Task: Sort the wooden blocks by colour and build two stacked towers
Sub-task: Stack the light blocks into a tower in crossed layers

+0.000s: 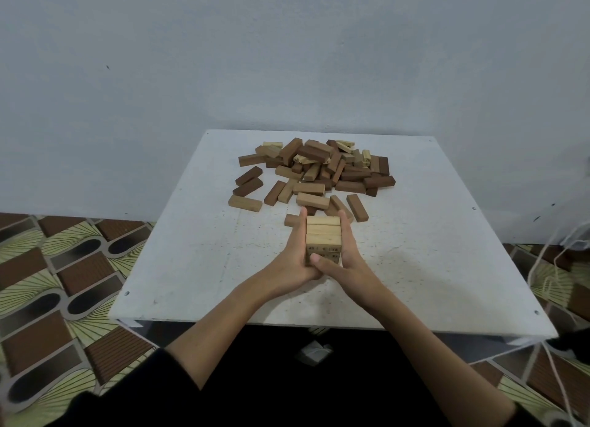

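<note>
At frame centre on the table (198, 267), both hands, left hand (295, 260) and right hand (343, 260), press flat against the sides of the pale tower (323, 236). The mixed pile (316, 171) lies above it. The blocks look light, rigid and loosely stacked, so squeeze evenly on opposite faces.

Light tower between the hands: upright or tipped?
Upright: the light tower stands square on the table, top layer level, both hands pressed flat against its sides.
</note>
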Available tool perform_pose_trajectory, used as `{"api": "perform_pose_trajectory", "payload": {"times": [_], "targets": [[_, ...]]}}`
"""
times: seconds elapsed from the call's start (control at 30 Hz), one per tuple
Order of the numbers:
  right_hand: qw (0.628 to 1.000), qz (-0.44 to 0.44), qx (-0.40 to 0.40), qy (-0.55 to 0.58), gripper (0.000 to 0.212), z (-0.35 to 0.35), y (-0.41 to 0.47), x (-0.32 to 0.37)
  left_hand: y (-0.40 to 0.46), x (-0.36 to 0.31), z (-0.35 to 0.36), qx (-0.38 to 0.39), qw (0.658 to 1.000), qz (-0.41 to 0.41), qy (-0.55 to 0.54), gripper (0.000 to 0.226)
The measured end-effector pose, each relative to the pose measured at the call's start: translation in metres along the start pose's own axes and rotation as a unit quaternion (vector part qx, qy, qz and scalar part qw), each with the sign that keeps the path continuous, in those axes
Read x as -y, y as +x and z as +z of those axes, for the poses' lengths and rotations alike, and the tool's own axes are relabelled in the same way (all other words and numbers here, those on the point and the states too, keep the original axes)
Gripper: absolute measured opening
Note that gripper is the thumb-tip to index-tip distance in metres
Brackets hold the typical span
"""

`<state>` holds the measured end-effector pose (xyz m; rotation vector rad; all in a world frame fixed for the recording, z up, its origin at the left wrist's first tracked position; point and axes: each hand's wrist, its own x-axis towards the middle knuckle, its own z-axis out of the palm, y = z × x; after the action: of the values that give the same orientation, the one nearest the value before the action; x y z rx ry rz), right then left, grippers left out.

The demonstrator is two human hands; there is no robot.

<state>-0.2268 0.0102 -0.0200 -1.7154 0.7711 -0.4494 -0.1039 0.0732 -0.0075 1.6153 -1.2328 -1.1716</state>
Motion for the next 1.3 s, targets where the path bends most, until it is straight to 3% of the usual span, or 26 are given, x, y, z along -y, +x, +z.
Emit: {"api": "perform_pose_trajectory", "payload": {"times": [0.23,0.4,0.5,0.63,1.3], "targets": [[1.000,-0.006,0.008,0.022,0.119,-0.002,0.000,-0.006,0.001,0.006,0.001,0.007,1.000,0.012,0.008,0.103],[0.999,-0.047,0.009,-0.022,0.081,-0.021,-0.001,-0.001,-0.002,0.007,-0.012,-0.023,0.999,0.021,0.037,0.108],[0.994,-0.083,0.001,-0.071,0.088,-0.036,0.006,0.001,-0.002,0.006,-0.023,-0.062,0.993,0.063,0.073,0.118],[0.986,-0.093,-0.002,-0.135,0.096,-0.043,0.013,0.002,0.004,-0.002,-0.034,-0.077,0.989,0.079,0.102,0.110],[0.981,-0.092,-0.011,-0.172,0.091,-0.044,0.020,0.003,0.019,0.006,-0.032,-0.077,0.985,0.093,0.125,0.099]]}}
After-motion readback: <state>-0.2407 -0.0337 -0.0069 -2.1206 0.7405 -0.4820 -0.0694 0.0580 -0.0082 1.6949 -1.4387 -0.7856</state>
